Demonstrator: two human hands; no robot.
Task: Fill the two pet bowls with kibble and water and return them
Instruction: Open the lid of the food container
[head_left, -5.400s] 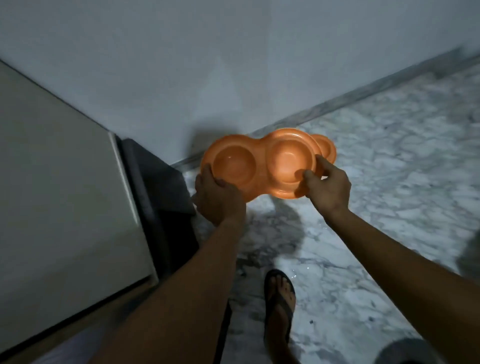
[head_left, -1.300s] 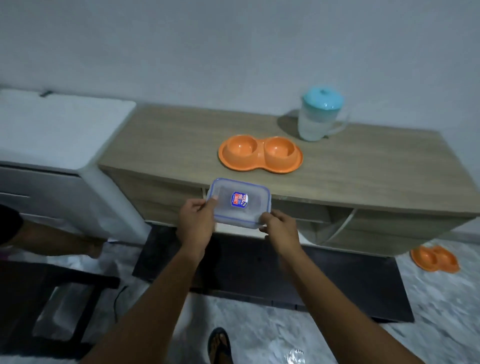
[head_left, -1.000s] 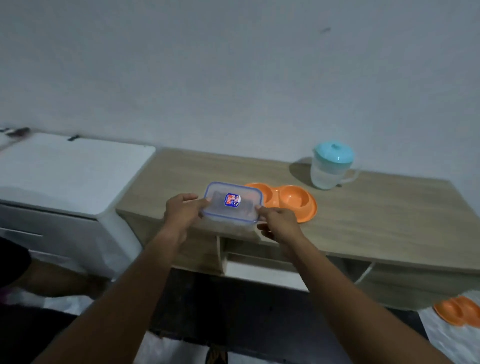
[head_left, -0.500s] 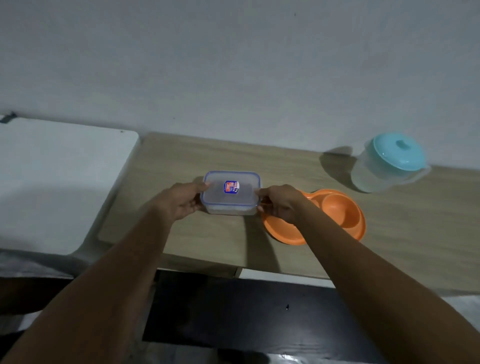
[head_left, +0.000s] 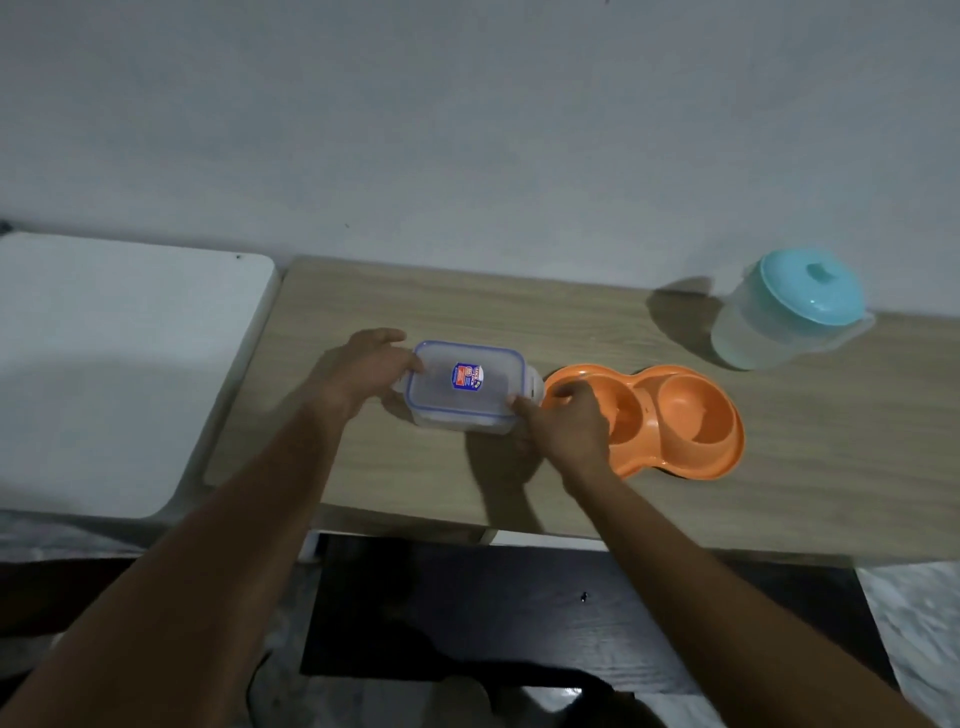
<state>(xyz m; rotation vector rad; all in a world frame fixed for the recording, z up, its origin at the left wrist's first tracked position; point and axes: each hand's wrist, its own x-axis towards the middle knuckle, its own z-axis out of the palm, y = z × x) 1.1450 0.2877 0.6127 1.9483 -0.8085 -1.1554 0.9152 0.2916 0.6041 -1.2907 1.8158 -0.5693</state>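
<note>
The double pet bowl (head_left: 675, 421) is plain orange. The clear container (head_left: 462, 387) has a blue-rimmed lid and a small red and blue sticker. The pitcher (head_left: 779, 322) looks frosted, perhaps, under a turquoise lid. The countertop (head_left: 805, 441) is pale woodgrain.

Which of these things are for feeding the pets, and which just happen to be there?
For the job: clear lidded container, held by left hand and right hand; orange double bowl; teal-lidded pitcher.

Just there: wooden counter, white appliance, wall.
</note>
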